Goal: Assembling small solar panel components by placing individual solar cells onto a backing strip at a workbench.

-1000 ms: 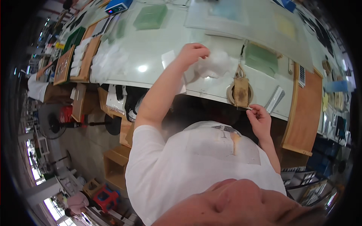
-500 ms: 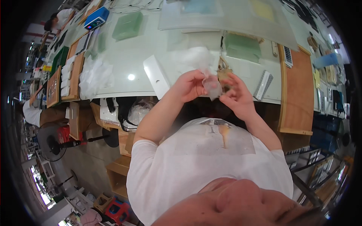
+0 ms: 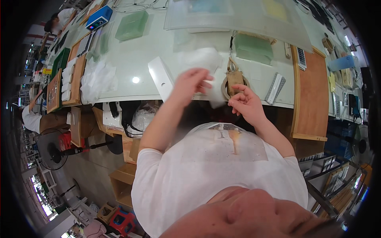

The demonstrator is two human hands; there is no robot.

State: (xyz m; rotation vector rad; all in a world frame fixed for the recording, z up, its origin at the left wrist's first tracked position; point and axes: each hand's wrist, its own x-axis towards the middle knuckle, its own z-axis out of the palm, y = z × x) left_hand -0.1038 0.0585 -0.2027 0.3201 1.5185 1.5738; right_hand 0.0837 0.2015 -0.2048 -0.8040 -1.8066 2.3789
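Observation:
My left hand (image 3: 192, 84) is over the front of the table, smeared by motion, and its grip is unclear. My right hand (image 3: 248, 104) is at the table's front edge, loosely curled with the index finger apart from the thumb; nothing shows plainly in it. Between the hands is a blurred, translucent white sheet or pouch (image 3: 216, 94); which hand, if either, touches it is hidden by the blur. Just beyond my right fingers lies a beige ring-shaped roll (image 3: 225, 88) with a tan block (image 3: 235, 78) on it and a cord leading away.
A long white box (image 3: 160, 76) lies left of my left hand, near crumpled clear bags (image 3: 99, 77). Green translucent stacks (image 3: 254, 48) sit farther back, below a raised clear panel (image 3: 238, 18). Patterned strips (image 3: 275, 88) and a wooden tray (image 3: 311, 95) are at right. A blue device (image 3: 99, 17) is far left.
My left hand has moved up and left, away from my right hand. The translucent piece has shifted left and blurred. The beige roll now shows behind my right fingers.

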